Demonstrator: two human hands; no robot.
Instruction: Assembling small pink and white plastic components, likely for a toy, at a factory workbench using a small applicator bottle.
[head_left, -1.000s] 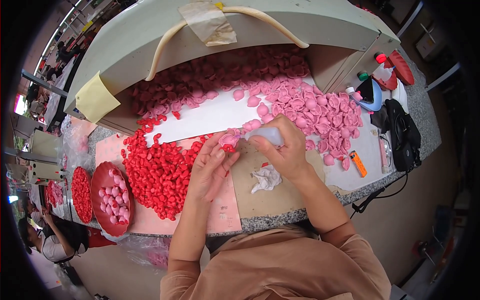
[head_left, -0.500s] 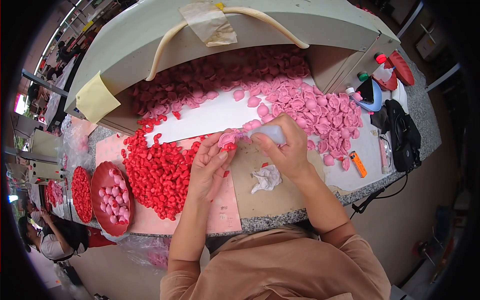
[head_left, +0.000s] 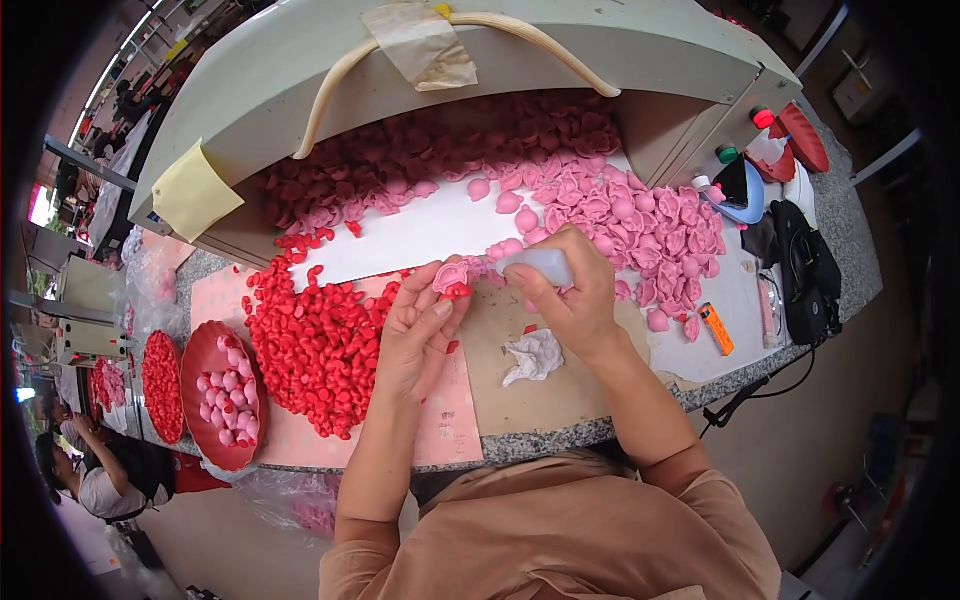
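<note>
Between the two hands, over the near edge of the speckled grey stone bench (head_left: 560,440), a small pink moulded shell piece (head_left: 450,275) is being pinched by the fingertips of the left hand (head_left: 420,335), which is closing around it. The right hand (head_left: 570,295) is gripping a small translucent white squeeze bottle (head_left: 540,265), its tip pointing at the pink piece and nearly touching it. Just below the right hand, a crumpled white cloth (head_left: 535,355) is lying on a brown card sheet (head_left: 500,390). Left of the left hand, a heap of small red caps (head_left: 315,345) is spreading over a pale pink mat (head_left: 445,430). Beyond the right hand, loose pink shell pieces (head_left: 640,225) are lying scattered.
</note>
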